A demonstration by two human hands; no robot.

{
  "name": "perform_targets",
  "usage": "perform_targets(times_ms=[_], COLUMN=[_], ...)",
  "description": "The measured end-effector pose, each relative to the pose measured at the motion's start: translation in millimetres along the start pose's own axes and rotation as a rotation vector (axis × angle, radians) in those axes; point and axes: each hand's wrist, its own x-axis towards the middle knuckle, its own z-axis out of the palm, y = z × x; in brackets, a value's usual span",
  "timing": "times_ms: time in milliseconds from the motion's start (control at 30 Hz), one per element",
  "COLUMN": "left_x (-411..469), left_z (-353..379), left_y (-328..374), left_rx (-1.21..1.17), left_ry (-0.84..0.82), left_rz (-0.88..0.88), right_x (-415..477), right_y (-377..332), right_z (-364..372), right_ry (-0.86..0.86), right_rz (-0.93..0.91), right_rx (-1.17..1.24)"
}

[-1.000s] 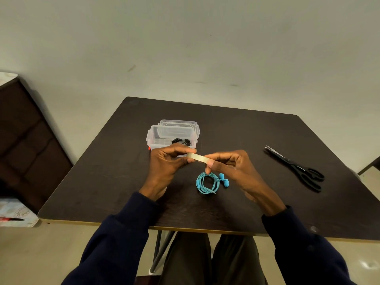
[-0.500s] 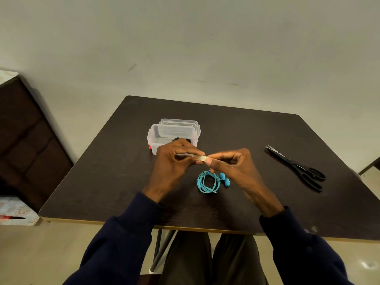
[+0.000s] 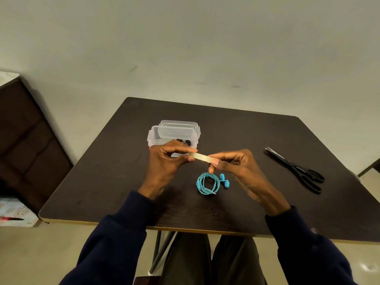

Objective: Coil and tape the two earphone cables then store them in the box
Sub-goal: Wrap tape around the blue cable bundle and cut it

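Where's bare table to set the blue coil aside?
Free: table left of the box and left hand; the far band behind the box; the gap between right hand and scissors. Crowded: centre, where both hands, tape strip and blue earphone coil bunch before the box.

Dark table [image 3: 107,182], clear plastic box [image 3: 153,137], coiled blue earphone cable [image 3: 207,183], black scissors [image 3: 298,170]

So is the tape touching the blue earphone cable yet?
Apart. The head view shows the tape stretched between left hand and right hand, with dark table visible between it and the coiled blue cable.
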Motion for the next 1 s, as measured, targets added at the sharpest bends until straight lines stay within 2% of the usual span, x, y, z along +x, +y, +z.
perform_targets(times_ms=[367,433,567,733,833,1000], left_x=[-5.7,-5.1,-0.6,-2.5,-2.6,-2.9], left_z=[-0.9,0.1,1.2,13.0,11.4,5.9], left_y=[-8.0,-7.0,-2.6,10.7,13.6,12.5], left_rx=[-0.314,-0.273,0.005,0.165,0.175,0.108], left_ry=[-0.01,-0.023,-0.113,-0.19,-0.17,-0.097], left_rz=[-0.172,-0.174,-0.021,0.074,0.116,0.074], right_x=[-0.6,-0.6,-2.1,-0.4,0.1,1.9], right_y=[-3.3,-1.7,2.0,4.4,6.1,5.8], right_z=[-4.9,-4.8,-2.5,5.9,7.4,6.2], right_ry=[-0.029,-0.022,0.063,0.075,0.108,0.079], right_rz=[-0.012,-0.015,-0.029,-0.067,-0.055,-0.041], right_rx=[-0.001,-0.005,-0.029,-0.113,-0.13,-0.11])
